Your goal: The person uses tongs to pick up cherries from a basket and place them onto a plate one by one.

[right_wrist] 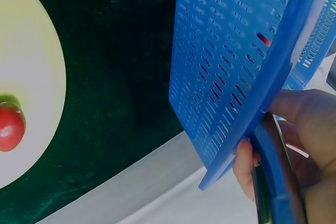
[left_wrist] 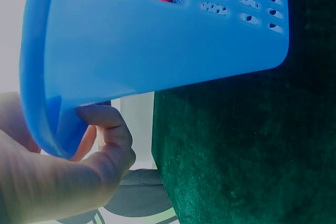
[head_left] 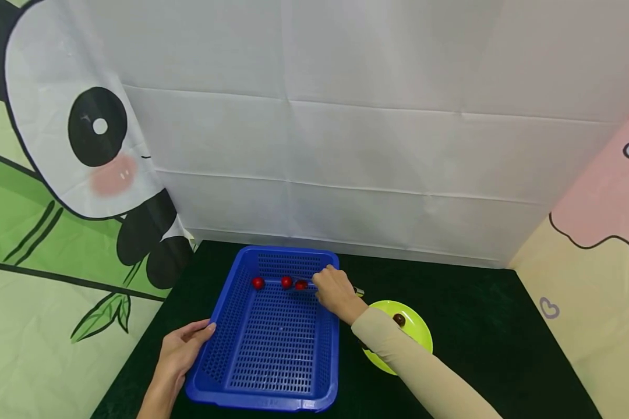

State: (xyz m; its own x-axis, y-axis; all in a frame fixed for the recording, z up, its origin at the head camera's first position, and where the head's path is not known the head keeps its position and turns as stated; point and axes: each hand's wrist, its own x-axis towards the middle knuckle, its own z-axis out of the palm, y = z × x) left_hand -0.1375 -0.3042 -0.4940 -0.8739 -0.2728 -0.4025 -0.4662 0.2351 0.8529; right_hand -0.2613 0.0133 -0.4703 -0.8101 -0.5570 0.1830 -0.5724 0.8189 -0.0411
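Note:
My left hand point(head_left: 180, 349) grips the left rim of a blue perforated plastic basket point(head_left: 275, 401); the left wrist view shows the fingers point(left_wrist: 107, 124) curled under that rim. Above the basket's right rim, my right hand point(head_left: 335, 291) holds shiny metal tongs point(right_wrist: 275, 177). Just left of that hand is a cherry tomato point(head_left: 301, 284), at the tongs' tip end; whether it is pinched cannot be made out. Two more red cherry tomatoes, one left point(head_left: 258, 283) and one in the middle point(head_left: 286, 282), lie in the far part of the basket.
Right of the basket, partly under my right forearm, is a yellow-green plate point(head_left: 421, 331) bearing a cherry tomato point(right_wrist: 10, 127). A dark green cloth point(head_left: 482, 326) covers the table. White sheeting point(head_left: 367, 145) and printed panels stand behind and at the sides.

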